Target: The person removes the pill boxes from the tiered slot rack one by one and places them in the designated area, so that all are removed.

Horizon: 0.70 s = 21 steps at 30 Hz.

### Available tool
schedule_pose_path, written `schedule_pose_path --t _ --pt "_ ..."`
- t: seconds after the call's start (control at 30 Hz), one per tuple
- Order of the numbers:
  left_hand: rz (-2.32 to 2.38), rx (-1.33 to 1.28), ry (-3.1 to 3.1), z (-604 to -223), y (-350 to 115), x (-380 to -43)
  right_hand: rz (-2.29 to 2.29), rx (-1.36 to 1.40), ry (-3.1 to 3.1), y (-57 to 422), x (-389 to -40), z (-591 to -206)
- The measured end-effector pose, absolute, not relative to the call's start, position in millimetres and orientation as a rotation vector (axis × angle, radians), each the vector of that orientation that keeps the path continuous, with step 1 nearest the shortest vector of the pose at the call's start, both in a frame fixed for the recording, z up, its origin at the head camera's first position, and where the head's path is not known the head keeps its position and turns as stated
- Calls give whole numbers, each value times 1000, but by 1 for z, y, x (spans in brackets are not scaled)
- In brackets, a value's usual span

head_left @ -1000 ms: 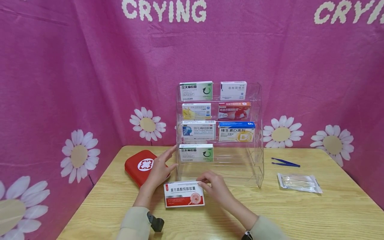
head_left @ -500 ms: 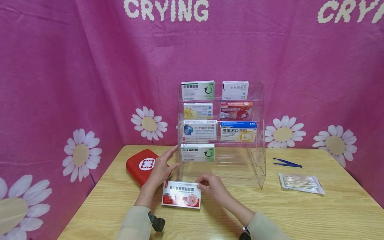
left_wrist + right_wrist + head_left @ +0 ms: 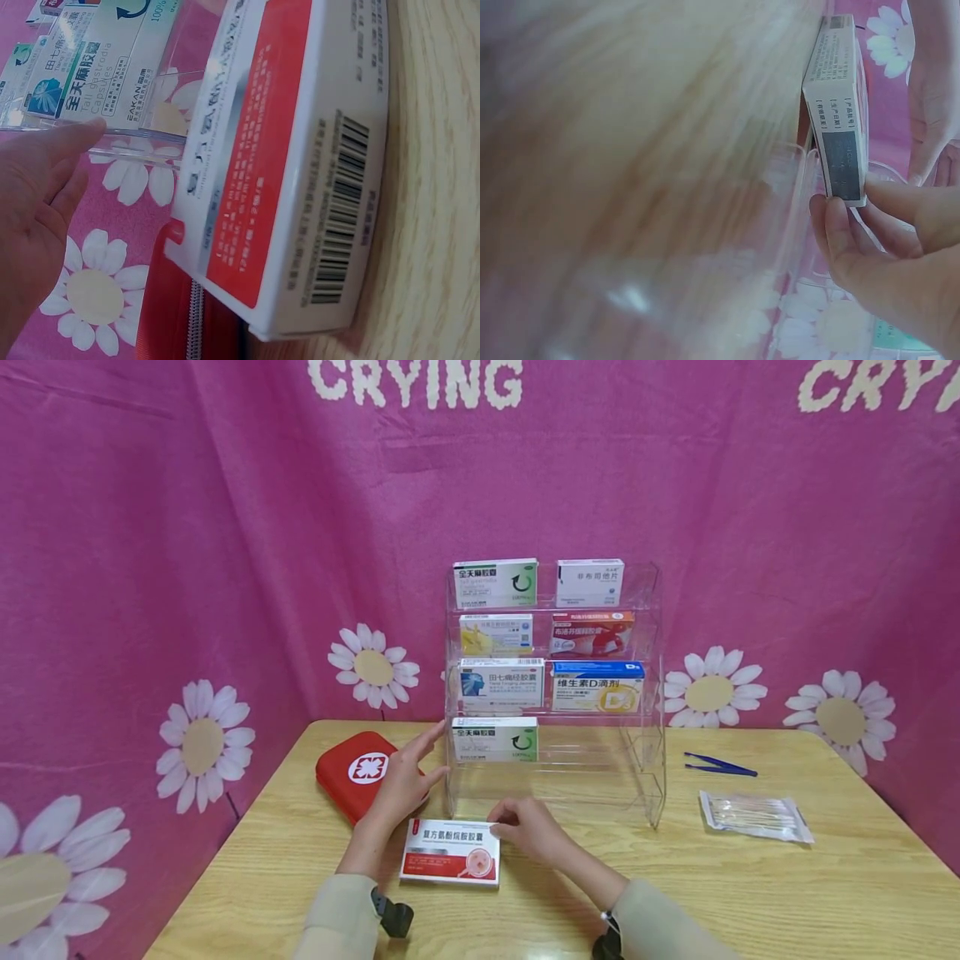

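A white and red medicine box (image 3: pixel 450 852) is in front of the clear stepped rack (image 3: pixel 592 785), its printed face up toward me. At the box's far right corner my right hand (image 3: pixel 528 831) pinches it between thumb and fingers, as the right wrist view also shows on the box's end (image 3: pixel 840 169). My left hand (image 3: pixel 397 789) is at the rack's left side, fingers extended along it. In the left wrist view its thumb (image 3: pixel 82 135) lies right at the rack's edge, and the box's barcode side (image 3: pixel 337 210) faces the camera.
Several medicine boxes stand on the rack, among them a green and white one (image 3: pixel 495 740) at lower left. The red first-aid case (image 3: pixel 341 768) sits behind my left hand. To the right lie blue tweezers (image 3: pixel 720 766) and a packet of cotton swabs (image 3: pixel 756 817).
My right hand has brought the medicine box slightly left and nearer to me, away from the rack. The left hand has stayed at the rack's side.
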<state>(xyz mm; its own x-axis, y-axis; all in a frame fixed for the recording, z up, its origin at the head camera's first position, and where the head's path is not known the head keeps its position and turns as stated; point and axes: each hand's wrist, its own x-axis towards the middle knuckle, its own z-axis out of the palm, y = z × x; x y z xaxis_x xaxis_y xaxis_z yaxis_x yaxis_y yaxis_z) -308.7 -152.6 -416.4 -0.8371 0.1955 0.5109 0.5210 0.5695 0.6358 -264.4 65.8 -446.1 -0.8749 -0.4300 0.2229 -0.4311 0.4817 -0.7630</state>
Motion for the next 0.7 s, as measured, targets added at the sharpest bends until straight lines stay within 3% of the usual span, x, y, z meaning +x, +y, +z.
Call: schedule_pose_path --t 0.7 --pt "-1150 -567 -2440 -416 -152 -308 1194 898 -2687 64 -272 -458"
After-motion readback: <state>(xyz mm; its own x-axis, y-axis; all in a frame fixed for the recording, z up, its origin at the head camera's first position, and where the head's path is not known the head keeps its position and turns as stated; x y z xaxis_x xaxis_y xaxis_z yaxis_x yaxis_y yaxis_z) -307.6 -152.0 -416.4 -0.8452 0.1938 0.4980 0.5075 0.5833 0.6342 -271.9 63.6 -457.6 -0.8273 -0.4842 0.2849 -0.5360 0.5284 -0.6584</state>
